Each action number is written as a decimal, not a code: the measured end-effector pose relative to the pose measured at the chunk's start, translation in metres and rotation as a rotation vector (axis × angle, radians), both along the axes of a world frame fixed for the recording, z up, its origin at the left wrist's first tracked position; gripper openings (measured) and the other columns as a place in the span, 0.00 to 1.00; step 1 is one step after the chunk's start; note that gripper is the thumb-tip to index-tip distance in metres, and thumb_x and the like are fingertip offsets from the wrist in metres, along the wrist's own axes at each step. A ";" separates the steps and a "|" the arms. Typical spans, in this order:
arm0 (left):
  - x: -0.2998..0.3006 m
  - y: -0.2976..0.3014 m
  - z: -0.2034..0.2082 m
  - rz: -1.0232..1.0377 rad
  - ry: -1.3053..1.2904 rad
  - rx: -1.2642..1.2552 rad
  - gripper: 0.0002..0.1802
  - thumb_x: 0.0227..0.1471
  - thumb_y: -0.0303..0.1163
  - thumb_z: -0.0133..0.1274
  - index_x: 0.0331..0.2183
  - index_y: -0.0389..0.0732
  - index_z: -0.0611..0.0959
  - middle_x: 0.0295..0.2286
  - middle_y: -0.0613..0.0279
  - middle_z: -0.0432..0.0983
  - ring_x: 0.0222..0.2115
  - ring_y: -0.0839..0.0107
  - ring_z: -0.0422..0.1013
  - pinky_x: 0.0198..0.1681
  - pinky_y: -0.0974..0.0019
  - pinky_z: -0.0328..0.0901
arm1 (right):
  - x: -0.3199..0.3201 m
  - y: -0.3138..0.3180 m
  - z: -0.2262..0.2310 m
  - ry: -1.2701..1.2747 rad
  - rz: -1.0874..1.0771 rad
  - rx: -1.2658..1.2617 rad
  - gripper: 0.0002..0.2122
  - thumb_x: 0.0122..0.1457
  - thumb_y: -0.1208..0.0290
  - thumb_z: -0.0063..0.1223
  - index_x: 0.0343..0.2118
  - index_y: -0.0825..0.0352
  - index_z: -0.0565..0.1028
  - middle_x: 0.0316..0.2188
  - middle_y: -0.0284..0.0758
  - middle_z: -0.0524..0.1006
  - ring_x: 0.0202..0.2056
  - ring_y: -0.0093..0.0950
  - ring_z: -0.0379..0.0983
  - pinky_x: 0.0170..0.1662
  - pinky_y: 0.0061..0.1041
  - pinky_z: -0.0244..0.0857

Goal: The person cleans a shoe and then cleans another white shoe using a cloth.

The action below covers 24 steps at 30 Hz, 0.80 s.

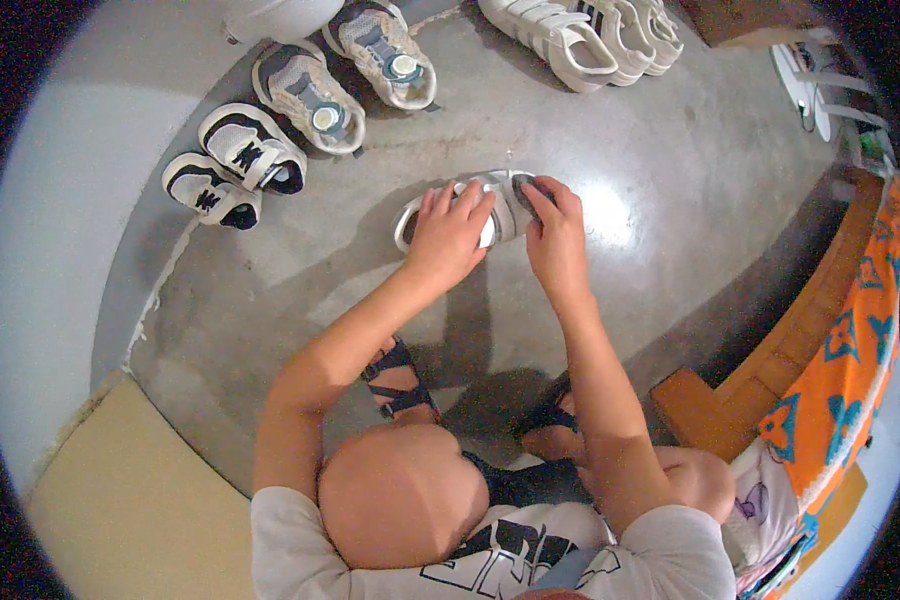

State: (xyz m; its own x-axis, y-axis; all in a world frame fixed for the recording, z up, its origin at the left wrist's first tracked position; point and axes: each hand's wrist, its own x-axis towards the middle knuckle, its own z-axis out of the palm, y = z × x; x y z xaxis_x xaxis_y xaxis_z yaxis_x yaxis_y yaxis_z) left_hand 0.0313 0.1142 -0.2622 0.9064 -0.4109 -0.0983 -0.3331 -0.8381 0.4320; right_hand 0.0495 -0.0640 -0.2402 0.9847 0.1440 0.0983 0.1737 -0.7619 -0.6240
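Note:
A light-coloured shoe (508,220) lies on the floor ahead of me, with a pale rim and some bright white showing inside. My left hand (446,235) rests over its opening, fingers bent down and slightly apart, holding it against the floor. At the shoe's right end, my right hand (558,235) is closed, thumb and fingers pinching a small dark grey piece (521,186). That piece touches the shoe; my fingers hide most of it, so I cannot tell its kind. Much of the shoe's upper is also covered by my hands.
Black-and-white sneakers (250,150) and beige-grey sneakers (310,100) line the wall at the left. White shoes (560,45) stand at the back, white slippers (802,90) at far right. A wooden piece of furniture (705,405) with an orange patterned cloth (840,350) borders the right side.

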 end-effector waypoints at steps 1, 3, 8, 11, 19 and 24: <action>0.001 -0.001 -0.002 0.000 0.008 -0.009 0.42 0.39 0.39 0.65 0.56 0.45 0.67 0.57 0.52 0.60 0.55 0.45 0.58 0.59 0.42 0.51 | 0.002 -0.001 -0.008 -0.009 0.026 -0.039 0.23 0.42 0.90 0.47 0.44 0.68 0.77 0.47 0.41 0.71 0.48 0.41 0.67 0.51 0.33 0.64; 0.002 0.001 -0.001 0.006 0.011 -0.014 0.42 0.39 0.38 0.65 0.56 0.45 0.67 0.57 0.52 0.60 0.55 0.45 0.58 0.59 0.42 0.51 | -0.013 -0.004 -0.018 0.042 0.040 -0.062 0.23 0.42 0.89 0.48 0.44 0.67 0.77 0.47 0.41 0.72 0.49 0.42 0.66 0.53 0.35 0.63; -0.003 0.002 -0.001 0.034 -0.005 0.016 0.42 0.39 0.39 0.65 0.56 0.46 0.68 0.57 0.53 0.60 0.55 0.46 0.59 0.59 0.42 0.52 | -0.051 -0.015 -0.017 0.210 0.023 0.002 0.24 0.40 0.89 0.48 0.43 0.66 0.77 0.48 0.41 0.71 0.50 0.43 0.65 0.55 0.36 0.62; -0.002 0.001 -0.003 0.017 -0.018 -0.012 0.42 0.39 0.40 0.65 0.56 0.46 0.67 0.57 0.53 0.60 0.55 0.46 0.59 0.58 0.41 0.53 | -0.032 -0.019 -0.011 0.046 -0.094 0.121 0.24 0.40 0.90 0.47 0.44 0.65 0.77 0.49 0.41 0.71 0.50 0.42 0.65 0.56 0.36 0.61; 0.000 -0.001 -0.003 0.003 -0.027 0.013 0.41 0.40 0.40 0.65 0.56 0.45 0.67 0.57 0.53 0.60 0.55 0.47 0.59 0.58 0.41 0.53 | -0.014 -0.036 -0.039 0.026 -0.004 0.012 0.24 0.43 0.91 0.44 0.44 0.64 0.78 0.52 0.40 0.71 0.48 0.40 0.69 0.51 0.31 0.67; -0.002 0.002 -0.004 0.012 -0.017 0.039 0.42 0.40 0.40 0.65 0.56 0.45 0.67 0.57 0.53 0.60 0.55 0.47 0.59 0.58 0.41 0.53 | -0.007 -0.025 -0.023 -0.026 -0.085 -0.034 0.22 0.44 0.91 0.44 0.41 0.63 0.79 0.49 0.40 0.73 0.47 0.40 0.70 0.50 0.30 0.67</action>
State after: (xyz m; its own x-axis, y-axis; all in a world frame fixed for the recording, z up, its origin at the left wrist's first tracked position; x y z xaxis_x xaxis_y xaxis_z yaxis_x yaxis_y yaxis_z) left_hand 0.0295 0.1166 -0.2663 0.9127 -0.3966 -0.0988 -0.3302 -0.8580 0.3935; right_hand 0.0429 -0.0895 -0.2632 0.9907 0.0636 0.1202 0.1231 -0.7951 -0.5938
